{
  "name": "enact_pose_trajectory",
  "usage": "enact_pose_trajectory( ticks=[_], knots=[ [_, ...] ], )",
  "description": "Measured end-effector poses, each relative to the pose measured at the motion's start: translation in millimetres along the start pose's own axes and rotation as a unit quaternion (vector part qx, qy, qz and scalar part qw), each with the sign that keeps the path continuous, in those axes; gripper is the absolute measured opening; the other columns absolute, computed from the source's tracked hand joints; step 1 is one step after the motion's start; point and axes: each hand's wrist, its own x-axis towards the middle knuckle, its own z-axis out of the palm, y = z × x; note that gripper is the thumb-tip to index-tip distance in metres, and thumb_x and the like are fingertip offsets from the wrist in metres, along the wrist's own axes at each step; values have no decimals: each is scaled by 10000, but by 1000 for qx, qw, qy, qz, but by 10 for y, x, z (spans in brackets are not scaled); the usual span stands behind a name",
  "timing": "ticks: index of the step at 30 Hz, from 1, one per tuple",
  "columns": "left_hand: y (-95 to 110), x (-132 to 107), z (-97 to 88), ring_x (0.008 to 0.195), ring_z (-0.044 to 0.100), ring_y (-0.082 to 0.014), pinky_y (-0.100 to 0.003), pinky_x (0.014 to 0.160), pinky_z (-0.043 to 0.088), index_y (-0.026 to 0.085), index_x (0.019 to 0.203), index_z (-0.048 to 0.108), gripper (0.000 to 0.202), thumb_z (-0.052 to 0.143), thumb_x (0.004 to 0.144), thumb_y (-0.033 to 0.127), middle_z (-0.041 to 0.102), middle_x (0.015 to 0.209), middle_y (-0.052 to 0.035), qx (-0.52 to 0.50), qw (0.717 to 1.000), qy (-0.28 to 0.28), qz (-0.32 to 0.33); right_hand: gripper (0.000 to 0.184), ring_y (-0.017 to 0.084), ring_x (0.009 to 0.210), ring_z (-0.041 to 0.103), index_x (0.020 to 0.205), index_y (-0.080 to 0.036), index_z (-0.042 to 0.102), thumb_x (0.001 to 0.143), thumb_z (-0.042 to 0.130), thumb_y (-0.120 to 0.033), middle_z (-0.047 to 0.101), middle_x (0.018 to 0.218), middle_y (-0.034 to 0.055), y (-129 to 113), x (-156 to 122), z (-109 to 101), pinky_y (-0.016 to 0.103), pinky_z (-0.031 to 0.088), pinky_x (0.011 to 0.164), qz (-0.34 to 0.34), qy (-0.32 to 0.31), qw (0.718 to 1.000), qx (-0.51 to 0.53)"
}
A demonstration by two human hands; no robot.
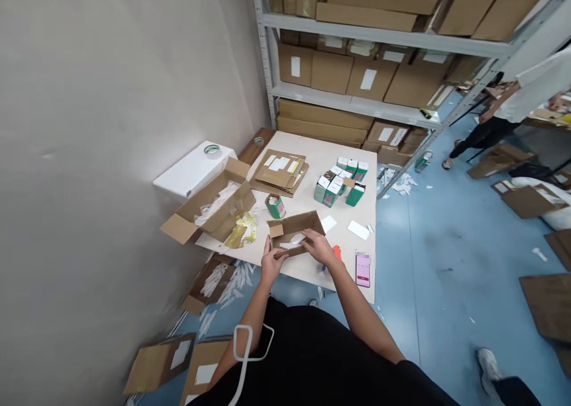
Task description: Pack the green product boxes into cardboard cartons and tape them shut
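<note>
A small brown cardboard box (298, 224) with open flaps lies near the front edge of a pale table (312, 156). My left hand (271, 262) grips its near left corner, fingers curled on the cardboard. My right hand (317, 245) rests on the box's near right side, fingers bent over the flap and some white paper inside. A green and white carton (275, 205) stands just behind the box. A cluster of several green and white cartons (341, 181) stands further back on the right.
An open cardboard box (214, 207) with white contents hangs over the table's left edge. Flattened cardboard (280, 171) lies at the back, a phone (363, 268) at the front right. Shelves (379, 37) hold brown boxes. Another person (513, 106) stands far right. Cardboard litters the blue floor.
</note>
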Motion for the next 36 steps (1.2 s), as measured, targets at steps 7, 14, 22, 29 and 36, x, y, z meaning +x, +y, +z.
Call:
enact_pose_trajectory(
  ticks=[7, 14, 22, 29, 36],
  knots=[
    [-3, 184, 264, 1554, 338, -353, -486, 1250, 352, 181, 902, 759, 162, 795, 811, 310, 262, 1721, -146, 1, 997, -77, 22, 441, 256, 1371, 588, 1387, -240, 680, 958, 583, -271, 641, 1460, 103, 189, -241, -277, 452, 460, 1185, 54, 104, 993, 4],
    [-207, 709, 473, 1563, 317, -367, -521, 1252, 336, 191, 898, 755, 218, 829, 782, 360, 287, 1714, -141, -44, 986, -160, 28, 559, 261, 1483, 463, 1507, -259, 571, 951, 588, -316, 492, 1606, 83, 232, -146, -214, 469, 390, 1238, 116, 168, 979, 5],
    [-550, 1413, 643, 1577, 278, -359, -460, 1258, 340, 183, 1104, 739, 448, 830, 673, 100, 175, 1746, -145, -36, 955, -296, 5, 574, 303, 1484, 459, 1479, -259, 602, 909, 634, -319, 518, 1582, 93, 228, 369, 181, 517, 375, 1239, 195, 215, 957, 18],
    [-892, 1604, 554, 1538, 371, -358, -499, 1239, 375, 173, 1206, 721, 579, 722, 664, -29, 382, 1651, -174, 4, 946, -324, 18, 569, 287, 1431, 528, 1453, -250, 628, 896, 647, -366, 584, 1528, 87, 172, 850, 646, 476, 445, 1183, 236, 202, 947, 81],
    [-967, 2120, 3, 1241, 635, -280, -436, 1123, 481, 211, 1333, 672, 464, 575, 888, 121, 689, 1248, -124, 9, 985, -166, 44, 581, 309, 1437, 524, 1356, -250, 709, 857, 698, -548, 621, 1492, 82, 279, 1688, 1209, 481, 412, 1203, 300, 187, 902, 247]
  ],
)
